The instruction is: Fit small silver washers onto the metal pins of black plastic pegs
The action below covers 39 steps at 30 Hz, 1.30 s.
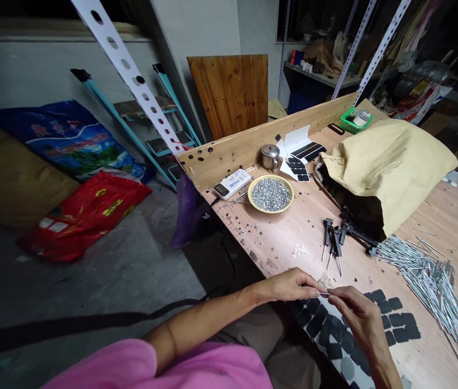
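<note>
My left hand [293, 284] and my right hand [356, 310] meet over the near edge of the table, fingertips almost touching. Both pinch a thin, shiny metal piece [323, 293], largely hidden by the fingers. Under and beside my right hand lie black rounded-square pads [402, 320] on white backing. Beyond the hands is a small cluster of nuts or washers [299, 250]. Several black-handled tools with thin metal shafts [335, 243] lie farther back. To the right spreads a pile of thin metal rods [431, 281].
A yellow-rimmed bowl [292, 201] holds many small metal parts. Behind it stand a metal cup [270, 156] and a white device [232, 183]. A large paper sack [395, 159] lies open at the right, near a green basket [350, 127]. A wooden board [253, 146] borders the table.
</note>
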{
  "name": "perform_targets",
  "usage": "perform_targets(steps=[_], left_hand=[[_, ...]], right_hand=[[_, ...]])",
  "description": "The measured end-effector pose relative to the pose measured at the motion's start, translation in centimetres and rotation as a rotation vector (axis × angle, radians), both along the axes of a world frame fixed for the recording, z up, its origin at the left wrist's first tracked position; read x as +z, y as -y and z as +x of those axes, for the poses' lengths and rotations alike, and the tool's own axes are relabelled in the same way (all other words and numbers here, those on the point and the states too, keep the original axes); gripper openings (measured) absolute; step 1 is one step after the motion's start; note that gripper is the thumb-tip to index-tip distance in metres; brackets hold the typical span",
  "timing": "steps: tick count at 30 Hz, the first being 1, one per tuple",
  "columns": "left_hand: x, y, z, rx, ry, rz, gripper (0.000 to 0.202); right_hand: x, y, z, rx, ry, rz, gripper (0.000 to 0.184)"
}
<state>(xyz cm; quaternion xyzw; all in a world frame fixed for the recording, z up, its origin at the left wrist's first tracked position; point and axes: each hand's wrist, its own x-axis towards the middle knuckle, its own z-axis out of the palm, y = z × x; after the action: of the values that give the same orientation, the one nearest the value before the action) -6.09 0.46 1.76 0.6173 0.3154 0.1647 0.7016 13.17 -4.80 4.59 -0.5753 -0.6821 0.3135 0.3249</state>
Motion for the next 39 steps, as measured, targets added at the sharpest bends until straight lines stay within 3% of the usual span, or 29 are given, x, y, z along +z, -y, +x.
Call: perform_targets(steps=[4,9,15,20,25,30,33,36,39], left_hand=[[-0.2,0.2,0.4,0.066,-0.042,0.256,0.025],[-0.4,0.3,0.6,-0.019,-0.041,0.17,0.028],[-0.5,0.9,0.7,0.059,-0.153,0.554,0.027],[-1.1,0.7,1.0,-0.025,-0.099,0.326,0.026],[-1.4,1.1,1.5,0.162,-0.045,0.423,0.024],[-1.5,1.1,1.4,0.058,0.022,0.084,0.028],[-1.5,1.2,1.4,0.075,0.045,0.072,0.027],[-1.4,1.3,1.4,0.131,0.094,0.113,0.022],[-1.4,1.1,1.2,0.053,0.179,-0.042,0.026]], right_hand=[[0.0,0.7,-0.1,0.01,0.135,0.161,0.019],[-0.6,1.3,-0.4,-0.032,0.189,0.254,0.018],[-1.6,1.6,-0.6,-0.093,0.219,0.181,0.028],[-1.2,1.6,-0.6,0.019,0.255,0.284,0.022],[-1.3,1.5,-0.6,0.004,0.358,0.337,0.022],[-1.6,1.3,-0.5,0.108,0.576,0.483,0.022],[-1.4,1.1,-0.2,0.162,0.68,0.555,0.021],[-1.0,1.2,0.0,0.193,0.585,0.515,0.018],[-0.2,1.5,0.2,0.246,0.352,0.402,0.013]])
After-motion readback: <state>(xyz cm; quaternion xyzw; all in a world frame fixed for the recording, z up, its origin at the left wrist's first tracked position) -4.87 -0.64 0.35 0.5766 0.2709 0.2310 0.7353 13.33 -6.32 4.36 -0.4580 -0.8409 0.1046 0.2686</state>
